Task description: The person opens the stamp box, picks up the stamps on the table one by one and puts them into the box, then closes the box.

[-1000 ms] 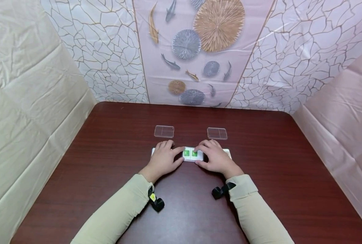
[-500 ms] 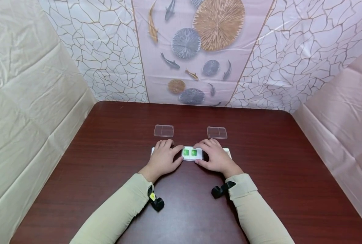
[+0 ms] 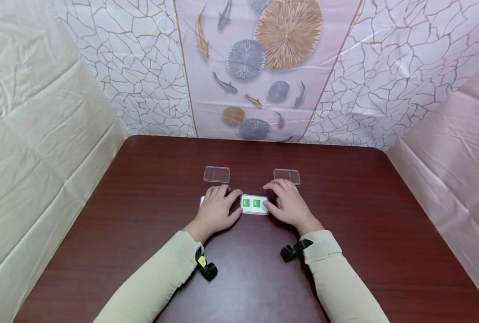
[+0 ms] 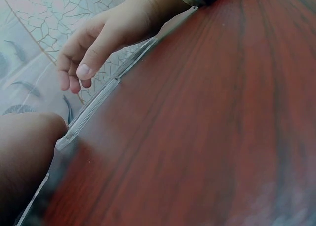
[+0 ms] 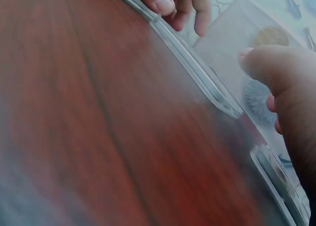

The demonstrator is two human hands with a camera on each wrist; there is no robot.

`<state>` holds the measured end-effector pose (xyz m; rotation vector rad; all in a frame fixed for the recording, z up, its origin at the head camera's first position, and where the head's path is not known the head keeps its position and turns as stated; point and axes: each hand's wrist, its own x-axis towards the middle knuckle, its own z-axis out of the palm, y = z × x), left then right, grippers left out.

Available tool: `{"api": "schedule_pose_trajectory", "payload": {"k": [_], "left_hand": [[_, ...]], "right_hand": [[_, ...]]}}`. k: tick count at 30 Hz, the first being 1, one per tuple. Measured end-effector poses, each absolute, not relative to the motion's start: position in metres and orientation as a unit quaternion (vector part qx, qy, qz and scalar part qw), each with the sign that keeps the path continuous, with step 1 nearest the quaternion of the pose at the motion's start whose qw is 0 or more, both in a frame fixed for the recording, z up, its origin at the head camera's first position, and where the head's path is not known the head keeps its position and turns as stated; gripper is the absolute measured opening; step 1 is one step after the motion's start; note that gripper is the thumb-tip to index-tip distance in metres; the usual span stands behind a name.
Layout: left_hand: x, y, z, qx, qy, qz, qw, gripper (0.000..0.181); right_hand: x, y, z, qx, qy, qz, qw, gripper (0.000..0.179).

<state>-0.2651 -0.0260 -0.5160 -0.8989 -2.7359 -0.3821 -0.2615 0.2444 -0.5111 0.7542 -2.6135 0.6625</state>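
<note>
A flat clear case [image 3: 251,209] with white inside and two green squares lies on the dark table, between my hands. At its left end my left hand [image 3: 216,210] holds the corners, thumb on the near edge and forefinger on the far one. My right hand [image 3: 289,205] is off the case, its fingers loosely bent and its thumb by the right end. In the right wrist view the right thumb [image 5: 269,63] stands apart from the case. Beneath my right hand lies another flat clear case [image 5: 279,186]. A white corner [image 3: 202,200] shows beside my left hand; the rest is hidden.
Two clear, thin rectangular lids or trays lie farther back: the left one [image 3: 217,174] and the right one [image 3: 286,175], partly behind my right fingers. A patterned cloth [image 3: 247,98] hangs behind the table [image 3: 239,269]. Pale cloths stand at both sides.
My right hand has let go of the middle case's right end and lifted up and to the right. My left hand and the case have stayed in place.
</note>
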Motion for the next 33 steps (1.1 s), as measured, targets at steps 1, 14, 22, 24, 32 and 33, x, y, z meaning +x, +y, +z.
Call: {"api": "schedule_pose_trajectory", "payload": {"k": [1,14,22,24,32,33], "left_hand": [[-0.265,-0.026,-0.516,-0.309,-0.934,-0.134,0.122,0.046],[-0.263,-0.025,-0.516,-0.318,-0.929,-0.133,0.133,0.045],[-0.258,-0.015,-0.519,-0.329,-0.925,-0.140,0.132,0.047],[-0.257,-0.013,-0.519,-0.328,-0.925,-0.141,0.133,0.047],[-0.256,-0.008,-0.519,-0.319,-0.931,-0.132,0.121,0.048],[-0.256,-0.007,-0.519,-0.319,-0.931,-0.133,0.120,0.048]], "right_hand": [[-0.261,0.246,-0.511,0.256,-0.921,0.239,0.172,0.041],[-0.269,0.283,-0.513,0.175,-0.923,0.275,0.204,0.043],[-0.271,0.298,-0.514,0.137,-0.925,0.282,0.214,0.048],[-0.271,0.301,-0.515,0.131,-0.926,0.286,0.208,0.050],[-0.278,0.309,-0.519,0.114,-0.937,0.277,0.182,0.058],[-0.278,0.310,-0.520,0.112,-0.938,0.275,0.180,0.058]]}}
